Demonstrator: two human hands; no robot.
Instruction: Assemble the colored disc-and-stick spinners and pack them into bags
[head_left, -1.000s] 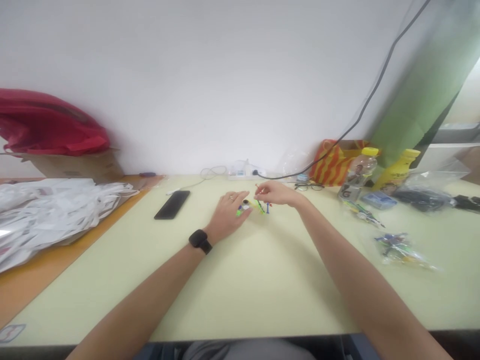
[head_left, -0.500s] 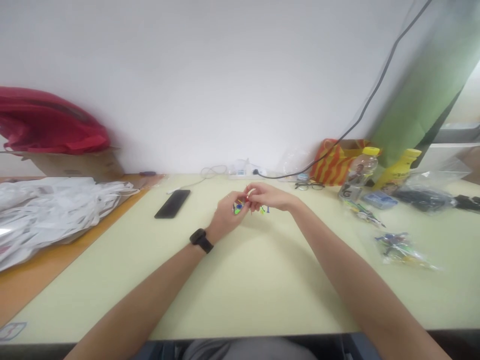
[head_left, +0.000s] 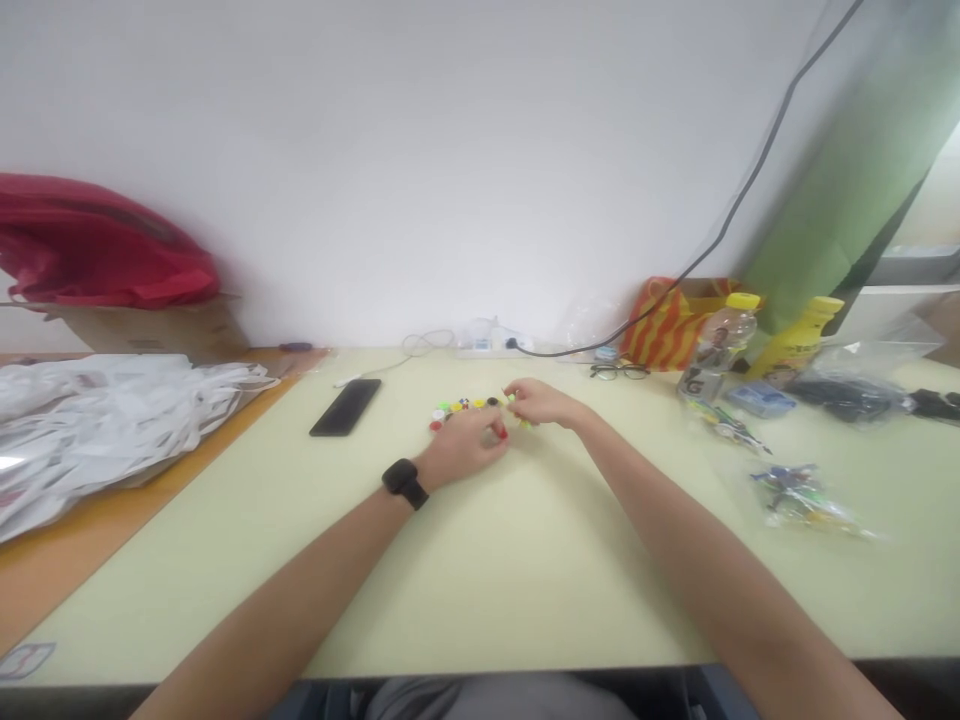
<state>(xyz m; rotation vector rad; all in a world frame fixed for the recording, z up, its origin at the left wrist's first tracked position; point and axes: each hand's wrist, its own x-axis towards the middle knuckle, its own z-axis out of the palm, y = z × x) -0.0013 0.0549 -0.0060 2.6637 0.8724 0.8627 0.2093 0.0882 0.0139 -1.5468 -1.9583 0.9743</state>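
Pulling back toward the person, the left hand (head_left: 465, 445) has dropped away from the spot it covered a second ago, when it lay flat just right of the phone (head_left: 345, 407). That move has bared a short row of small coloured pieces (head_left: 457, 407) on the table (head_left: 480, 580), still just right of the phone: red, green, yellow and black ones can be told apart, though their shapes are too small to read. Half a second ago both hands met above that spot and hid it.

The left hand is now curled, knuckles up, its thumb and fingers pressed on a red piece (head_left: 500, 432), farther right of the phone than the row and nearer the person. The right hand (head_left: 540, 402) has sunk lower and sits right of the row, its fingertips drawn together at a green-yellow bit (head_left: 512, 398). Whether it truly clamps that bit is too small to tell. The two hands lie close, fingertips almost touching. So the work has shifted from the covered pile to the bits at the fingertips, while the row lies free of both hands.

A watch (head_left: 405, 482) rides the left wrist. Far right of the phone lie clear bags (head_left: 795, 497) of similar parts, untouched.
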